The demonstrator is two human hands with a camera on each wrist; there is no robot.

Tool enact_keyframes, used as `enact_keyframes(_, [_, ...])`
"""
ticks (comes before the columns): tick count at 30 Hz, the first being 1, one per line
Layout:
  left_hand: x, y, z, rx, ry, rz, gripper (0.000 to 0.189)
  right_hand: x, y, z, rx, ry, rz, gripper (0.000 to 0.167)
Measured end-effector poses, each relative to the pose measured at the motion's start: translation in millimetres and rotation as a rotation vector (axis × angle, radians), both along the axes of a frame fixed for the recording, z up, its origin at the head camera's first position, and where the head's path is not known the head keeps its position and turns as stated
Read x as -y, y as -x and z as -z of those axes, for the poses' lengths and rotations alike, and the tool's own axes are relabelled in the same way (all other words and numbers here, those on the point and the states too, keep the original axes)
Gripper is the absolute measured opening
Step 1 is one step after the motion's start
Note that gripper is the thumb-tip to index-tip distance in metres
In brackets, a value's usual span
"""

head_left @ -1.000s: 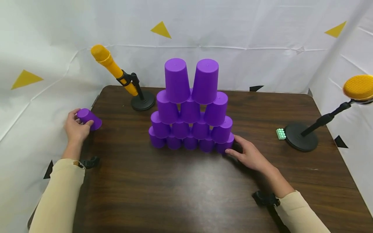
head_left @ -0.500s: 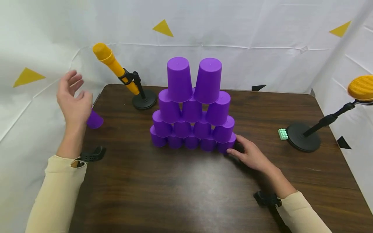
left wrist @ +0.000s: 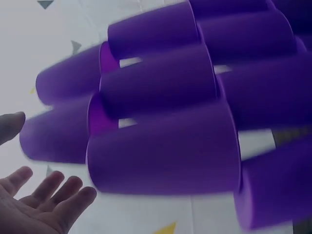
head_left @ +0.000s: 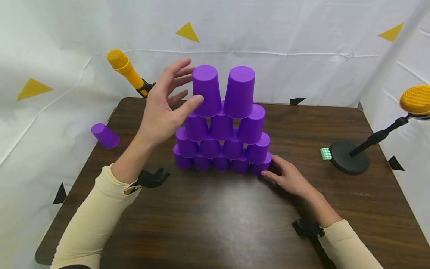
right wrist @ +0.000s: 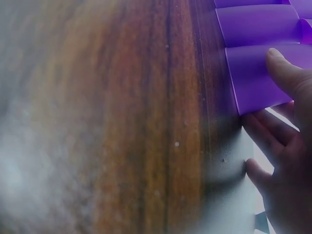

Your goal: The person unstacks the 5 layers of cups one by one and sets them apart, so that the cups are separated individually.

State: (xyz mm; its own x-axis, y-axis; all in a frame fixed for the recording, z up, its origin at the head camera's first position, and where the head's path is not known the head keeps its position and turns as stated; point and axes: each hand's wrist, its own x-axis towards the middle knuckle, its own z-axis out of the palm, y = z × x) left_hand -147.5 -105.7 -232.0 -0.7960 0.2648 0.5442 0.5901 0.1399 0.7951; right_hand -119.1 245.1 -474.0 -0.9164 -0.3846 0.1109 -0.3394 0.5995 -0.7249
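Observation:
Purple cups are stacked upside down in a four-tier wall, with two cups on top. My left hand point(head_left: 162, 114) is raised beside the top-left cup point(head_left: 209, 87), thumb in front and fingers spread past its left side. In the left wrist view that same cup point(left wrist: 56, 134) lies between thumb and fingers, with a gap showing. Down at the table, my right hand point(head_left: 289, 179) holds the bottom tier's right-end cup point(head_left: 259, 167). The right wrist view has the thumb on that cup's wall point(right wrist: 256, 80) and the fingers around its far side.
A lone purple cup point(head_left: 106, 137) stands by the table's left edge. Behind the left hand is a yellow microphone point(head_left: 125, 69) on a stand. At right are another yellow-headed microphone point(head_left: 416, 100), its round black base point(head_left: 351, 160) and a mint toy brick point(head_left: 325, 154).
My left hand has let go of the lone cup at the left edge, risen and swung right to the top of the stack. My right hand has stayed at the bottom-right cup.

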Motion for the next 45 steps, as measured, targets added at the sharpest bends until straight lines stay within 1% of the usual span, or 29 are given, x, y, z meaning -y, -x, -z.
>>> enact_keyframes(2, [-7.1, -1.1, 0.5, -0.004, -0.005, 0.009, 0.061, 0, 0.4, -0.1, 0.006, 0.001, -0.004, 0.062])
enact_keyframes(8, [-17.8, -2.0, 2.9, -0.034, -0.005, -0.015, 0.059, 1, 1.2, -0.9, 0.018, 0.000, -0.010, 0.063])
enact_keyframes(14, [-19.2, -2.3, 4.3, -0.035, -0.021, -0.026, 0.057, 3, 0.6, -0.5, 0.014, 0.001, -0.009, 0.062])
enact_keyframes(17, [-18.4, -2.7, 4.7, -0.037, -0.046, -0.019, 0.056, 3, 0.5, -0.3, 0.019, 0.000, -0.008, 0.063])
enact_keyframes(19, [-15.7, -2.2, 5.5, -0.054, -0.072, -0.022, 0.056, 3, 0.7, -0.4, 0.024, -0.002, -0.006, 0.063])
enact_keyframes(20, [-12.9, -1.1, 6.8, -0.064, -0.091, -0.025, 0.056, 3, 0.9, -0.5, 0.027, -0.003, -0.005, 0.063])
enact_keyframes(22, [-3.8, 2.2, 10.5, -0.113, -0.121, -0.035, 0.056, 2, 1.3, -0.6, 0.032, -0.001, -0.005, 0.064])
enact_keyframes(25, [15.9, 6.7, 16.4, -0.169, -0.175, -0.066, 0.055, 2, 1.4, -0.8, 0.038, 0.001, -0.007, 0.064])
enact_keyframes(27, [31.8, 7.2, 20.5, -0.175, -0.224, -0.089, 0.054, 2, 1.3, -1.1, 0.042, 0.001, -0.008, 0.065])
enact_keyframes(30, [57.7, 3.9, 27.1, -0.127, -0.302, -0.158, 0.052, 2, 0.5, -1.7, 0.041, -0.005, -0.005, 0.064])
enact_keyframes(33, [85.9, 1.8, 40.3, -0.063, -0.331, -0.272, 0.052, 2, -0.2, -2.4, 0.040, -0.009, -0.002, 0.064])
enact_keyframes(35, [104.6, 3.6, 55.0, -0.017, -0.288, -0.368, 0.052, 1, -0.6, -2.6, 0.039, -0.009, 0.000, 0.064])
enact_keyframes(37, [122.4, 8.6, 74.4, 0.045, -0.218, -0.466, 0.053, 1, -0.9, -2.7, 0.038, -0.011, 0.001, 0.064])
enact_keyframes(38, [130.8, 11.8, 85.3, 0.078, -0.174, -0.513, 0.054, 1, -1.0, -2.8, 0.036, -0.011, 0.002, 0.063])
enact_keyframes(40, [147.2, 19.9, 109.2, 0.118, -0.088, -0.597, 0.054, 1, -1.3, -2.7, 0.032, -0.011, 0.005, 0.063])
enact_keyframes(42, [161.2, 28.5, 131.8, 0.158, -0.038, -0.664, 0.054, 1, -1.4, -2.6, 0.029, -0.010, 0.007, 0.063])
enact_keyframes(45, [178.2, 40.6, 162.1, 0.208, 0.009, -0.734, 0.053, 1, -1.5, -2.1, 0.026, -0.006, 0.009, 0.062])
